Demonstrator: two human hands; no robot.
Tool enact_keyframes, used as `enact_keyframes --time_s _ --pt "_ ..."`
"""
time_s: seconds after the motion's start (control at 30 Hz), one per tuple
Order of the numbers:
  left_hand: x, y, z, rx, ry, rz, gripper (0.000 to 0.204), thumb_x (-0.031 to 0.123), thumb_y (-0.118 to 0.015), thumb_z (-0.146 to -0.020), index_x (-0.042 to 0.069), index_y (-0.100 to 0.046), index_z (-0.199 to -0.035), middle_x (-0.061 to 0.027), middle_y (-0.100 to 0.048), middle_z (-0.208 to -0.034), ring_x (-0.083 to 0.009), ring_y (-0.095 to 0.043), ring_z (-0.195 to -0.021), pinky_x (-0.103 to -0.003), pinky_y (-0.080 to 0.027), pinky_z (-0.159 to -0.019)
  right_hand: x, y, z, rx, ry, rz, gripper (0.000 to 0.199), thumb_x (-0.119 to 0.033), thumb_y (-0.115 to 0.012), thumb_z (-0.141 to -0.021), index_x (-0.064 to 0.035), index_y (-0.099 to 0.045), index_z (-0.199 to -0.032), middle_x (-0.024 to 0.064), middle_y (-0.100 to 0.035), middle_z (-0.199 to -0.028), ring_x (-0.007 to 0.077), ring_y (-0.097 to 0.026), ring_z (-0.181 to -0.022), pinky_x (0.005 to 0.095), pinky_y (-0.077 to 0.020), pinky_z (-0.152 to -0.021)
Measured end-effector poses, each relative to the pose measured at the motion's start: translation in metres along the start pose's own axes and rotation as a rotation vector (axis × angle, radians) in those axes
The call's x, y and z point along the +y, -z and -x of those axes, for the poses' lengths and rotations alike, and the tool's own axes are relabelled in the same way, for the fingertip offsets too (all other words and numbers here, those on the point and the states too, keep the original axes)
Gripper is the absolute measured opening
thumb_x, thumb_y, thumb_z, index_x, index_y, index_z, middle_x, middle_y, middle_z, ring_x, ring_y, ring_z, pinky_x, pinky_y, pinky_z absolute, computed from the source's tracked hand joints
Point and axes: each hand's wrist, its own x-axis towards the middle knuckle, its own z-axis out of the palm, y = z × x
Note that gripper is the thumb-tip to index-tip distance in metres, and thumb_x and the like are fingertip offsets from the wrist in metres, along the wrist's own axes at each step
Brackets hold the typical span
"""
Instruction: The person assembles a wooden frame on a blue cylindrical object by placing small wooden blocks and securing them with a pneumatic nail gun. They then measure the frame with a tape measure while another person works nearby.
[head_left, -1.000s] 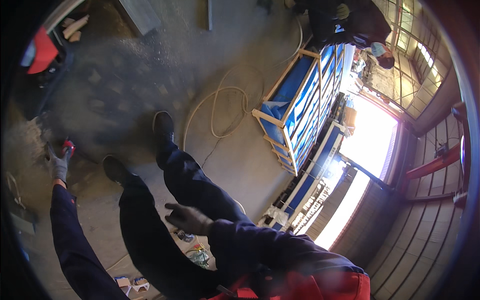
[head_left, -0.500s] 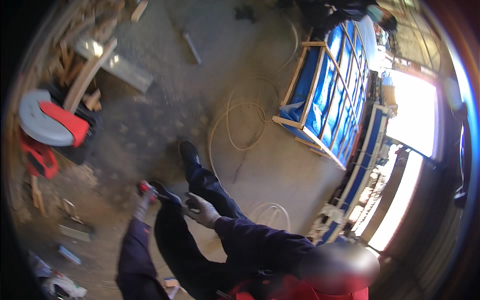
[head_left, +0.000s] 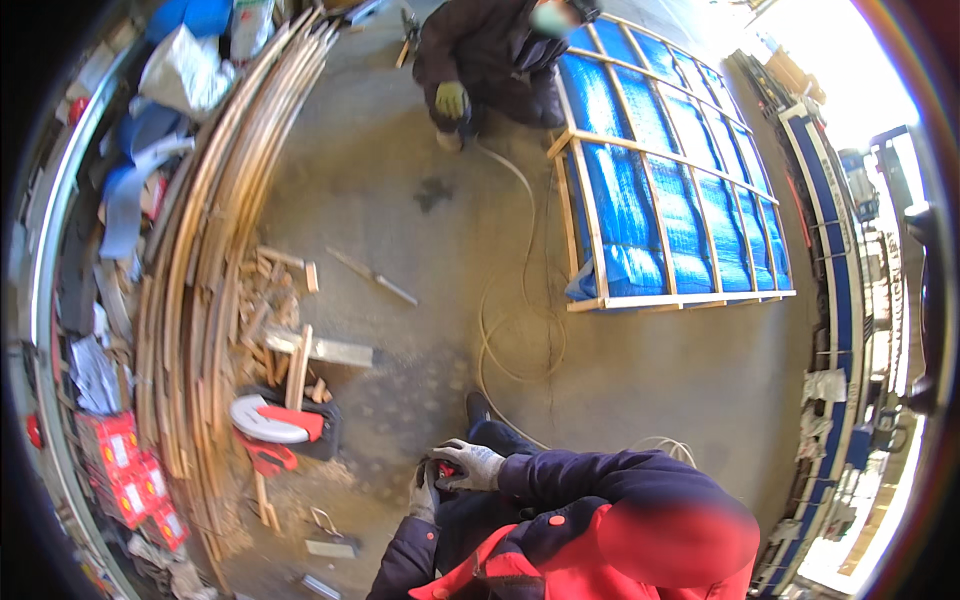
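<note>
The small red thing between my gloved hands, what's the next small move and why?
Probably steady it before anything else: the right hand and left hand meet around the small red thing, gloves hide most of it, and the grip cannot be judged from the head view.

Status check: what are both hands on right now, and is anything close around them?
Left hand and right hand, both gloved, together on a small red-and-black object; grip unclear. Pale hose looped on the floor ahead. Another person's yellow-gloved hand far off.
</note>
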Motion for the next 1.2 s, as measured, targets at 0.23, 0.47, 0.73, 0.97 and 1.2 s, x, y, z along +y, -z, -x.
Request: enact_keyframes --time_s 0.23,0.47,0.73,0.97,1.2 --pt "0.144 -0.077 -0.038 -0.022 -0.072 0.076 0.038 0.029 -0.066 -0.103 0.005 -0.064 -0.132 -0.0101 -0.071 -0.115 -0.0226 -0.070 -0.095 -0.037 -0.063 -0.070 -0.037 0.140 -0.047 0.107 0.134 0.116 0.061 -0.027 -0.078 -0.084 -0.0074 -0.058 -0.138 0.0209 -0.059 -0.129 0.0410 -0.061 -0.119 0.0459 -0.0512 -0.099" --pt "0.289 -0.183 -0.109 -0.225 -0.257 -0.328 0.043 0.034 -0.072 -0.099 0.004 -0.063 -0.129 -0.0075 -0.070 -0.114 -0.0160 -0.066 -0.101 -0.029 -0.056 -0.087 -0.049 0.265 -0.085 0.302 0.075 0.214 0.088 -0.046 -0.083 -0.080 -0.0037 -0.046 -0.147 0.0247 -0.058 -0.131 0.0435 -0.062 -0.117 0.0460 -0.0516 -0.099" --pt "0.420 -0.331 -0.183 -0.605 -0.362 -0.908 0.047 0.044 -0.068 -0.099 0.000 -0.063 -0.113 -0.0084 -0.068 -0.099 -0.0156 -0.064 -0.092 -0.032 -0.054 -0.082 -0.049 0.382 -0.085 0.671 -0.237 -0.026 0.085 -0.046 -0.083 -0.083 -0.0001 -0.047 -0.145 0.0264 -0.060 -0.132 0.0416 -0.060 -0.124 0.0440 -0.0487 -0.104" --pt "0.487 -0.436 -0.227 -0.696 0.002 -0.758 0.032 0.038 -0.069 -0.100 0.008 -0.064 -0.106 0.0000 -0.064 -0.088 -0.0077 -0.059 -0.072 -0.023 -0.050 -0.062 -0.023 0.481 -0.109 0.781 -0.179 -0.244 0.082 -0.046 -0.080 -0.086 0.0008 -0.048 -0.145 0.0272 -0.066 -0.126 0.0382 -0.066 -0.117 0.0436 -0.0519 -0.098" --pt "0.558 -0.484 -0.261 -0.469 -0.020 -0.566 0.022 0.025 -0.071 -0.098 0.006 -0.066 -0.109 -0.0045 -0.070 -0.096 -0.0152 -0.067 -0.084 -0.032 -0.058 -0.076 -0.010 0.613 -0.148 0.494 -0.089 -0.306 0.078 -0.051 -0.075 -0.085 -0.0042 -0.052 -0.143 0.0246 -0.071 -0.113 0.0398 -0.069 -0.107 0.0428 -0.0535 -0.091"
